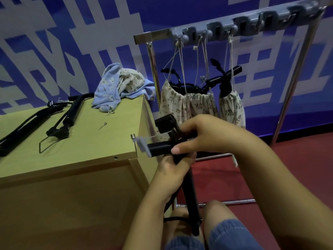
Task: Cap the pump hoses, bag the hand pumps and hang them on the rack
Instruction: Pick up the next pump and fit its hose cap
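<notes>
A black hand pump (191, 192) stands upright between my knees, beside the table's corner. My left hand (169, 175) grips its barrel just under the T-handle. My right hand (203, 136) is closed over the handle and the top of the pump, fingers curled around it. Two more black pumps (72, 112) (23, 129) lie on the tan table (100, 145). A heap of cloth bags (122, 83) sits at the table's far corner. On the metal rack (252, 24), two bagged pumps (187, 103) (232, 105) hang by drawstrings from grey hooks.
A small metal needle (103, 125) lies loose on the table, another small metal part (133, 136) at its right edge. The floor is red. A blue and white wall stands behind. The rack's legs and lower bar (234, 202) are close to my knees.
</notes>
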